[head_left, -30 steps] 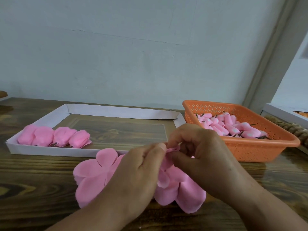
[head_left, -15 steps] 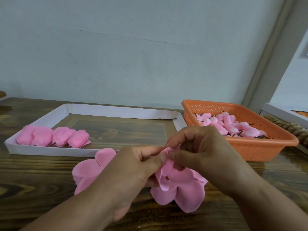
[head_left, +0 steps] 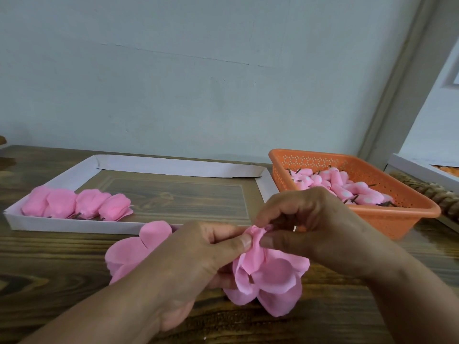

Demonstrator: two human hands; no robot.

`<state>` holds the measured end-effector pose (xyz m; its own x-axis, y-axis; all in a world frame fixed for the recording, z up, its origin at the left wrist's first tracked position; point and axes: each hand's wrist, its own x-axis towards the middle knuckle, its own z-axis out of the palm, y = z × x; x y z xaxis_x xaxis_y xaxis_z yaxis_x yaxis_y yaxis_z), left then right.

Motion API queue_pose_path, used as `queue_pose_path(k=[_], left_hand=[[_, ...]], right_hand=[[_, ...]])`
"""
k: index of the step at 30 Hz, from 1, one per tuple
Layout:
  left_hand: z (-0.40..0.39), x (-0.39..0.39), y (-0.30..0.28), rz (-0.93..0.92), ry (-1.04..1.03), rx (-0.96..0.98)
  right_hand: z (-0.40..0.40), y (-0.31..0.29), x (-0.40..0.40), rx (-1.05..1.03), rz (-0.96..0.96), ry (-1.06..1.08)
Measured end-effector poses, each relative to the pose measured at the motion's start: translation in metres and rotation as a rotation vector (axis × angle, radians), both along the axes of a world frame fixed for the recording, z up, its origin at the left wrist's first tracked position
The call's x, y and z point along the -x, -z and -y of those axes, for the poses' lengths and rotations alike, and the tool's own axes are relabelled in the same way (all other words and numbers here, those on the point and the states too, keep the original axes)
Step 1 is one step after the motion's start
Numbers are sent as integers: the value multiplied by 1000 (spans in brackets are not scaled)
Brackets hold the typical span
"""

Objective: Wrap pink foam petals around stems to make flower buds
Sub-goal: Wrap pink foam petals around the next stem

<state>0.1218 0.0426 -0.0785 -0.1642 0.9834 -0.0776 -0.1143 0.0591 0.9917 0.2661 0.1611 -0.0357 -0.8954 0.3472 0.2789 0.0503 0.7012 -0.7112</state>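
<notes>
Both hands meet over the table's near middle. My left hand (head_left: 196,254) and my right hand (head_left: 313,224) pinch the top of a pink foam petal piece (head_left: 270,276), folding its upper petals together; the lower petals hang loose. Any stem inside the fold is hidden by my fingers. Under my left hand lies a flat stack of pink foam petals (head_left: 134,249), partly covered. Several finished pink buds (head_left: 79,204) lie in a row at the left of a white cardboard tray (head_left: 74,225). An orange basket (head_left: 387,212) at the right holds several small pink buds on dark stems (head_left: 347,189).
The wooden table (head_left: 49,269) runs to a pale wall behind. At the far right are a white box edge (head_left: 422,170) and a brown rope-like thing (head_left: 437,197) beside the basket.
The petal piece has been gathered tighter at its top between both thumbs and lifted a little. My right fingers have shifted over the fold. Tray and basket have not moved.
</notes>
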Motion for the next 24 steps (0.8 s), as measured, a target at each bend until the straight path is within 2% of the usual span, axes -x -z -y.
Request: queue_pose_path(k=[7, 14, 19, 24], left_hand=[[1, 0, -2, -14, 7, -8], [0, -1, 1, 29, -52, 22], [-1, 0, 0, 159, -105, -36], [-2, -4, 5, 34, -120, -72]], right_hand=[[4, 2, 1, 18, -36, -20], [4, 6, 5, 42, 8, 2], [0, 7, 8, 102, -90, 172], [0, 11, 13, 100, -171, 287]])
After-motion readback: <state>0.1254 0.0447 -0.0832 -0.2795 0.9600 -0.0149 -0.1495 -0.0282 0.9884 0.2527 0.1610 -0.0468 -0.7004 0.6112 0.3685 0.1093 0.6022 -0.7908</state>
